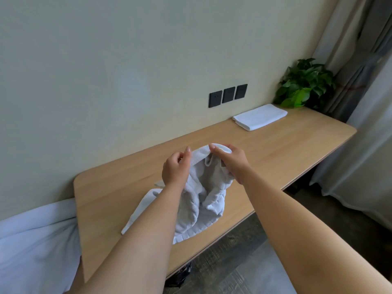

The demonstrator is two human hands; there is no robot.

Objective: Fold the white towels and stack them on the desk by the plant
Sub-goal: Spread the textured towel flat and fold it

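A crumpled white towel [199, 200] hangs over the middle of the wooden desk [275, 149], its lower part resting on the desktop. My left hand [176, 168] pinches its top edge on the left. My right hand [231, 162] grips the same edge just to the right, fingers closed on the hem. One folded white towel [259, 116] lies flat at the far end of the desk, right beside the green potted plant [305, 83].
Three dark wall sockets [228, 95] sit on the wall above the desk. White bedding [36, 240] lies at the left. Grey curtains [364, 81] hang at the right. A dark object [180, 274] is under the desk's front edge.
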